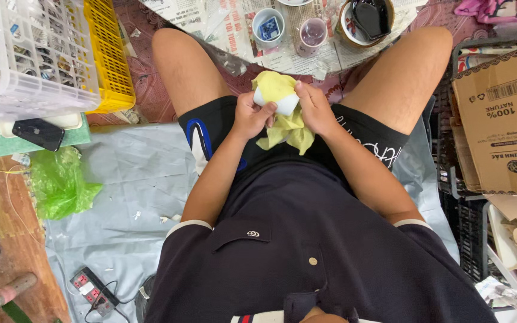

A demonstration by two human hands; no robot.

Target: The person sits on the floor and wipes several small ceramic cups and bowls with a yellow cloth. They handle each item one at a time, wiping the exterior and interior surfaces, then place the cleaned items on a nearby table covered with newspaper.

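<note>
Yellow cloth [282, 122] was bundled in the seated person's lap, wrapped about a small white object [283, 105], perhaps a cup, though the folds hid most of it. The left hand [251, 115] gripped cloth and object from nine o'clock; the right hand [315, 110] clasped them from three. At twelve o'clock, on newspaper [282, 57], stood a white cup [268, 27] and a clear cup [313, 34]. A cardboard box [501, 119] sat at three, white crate [28, 57] at ten.

Cloth, ceramic, plastic, cardboard
Soft yellow cloth [285, 122] on smooth white cup [282, 104]; glossy plastic crate [112, 57]; matt cardboard box [501, 119]
</note>
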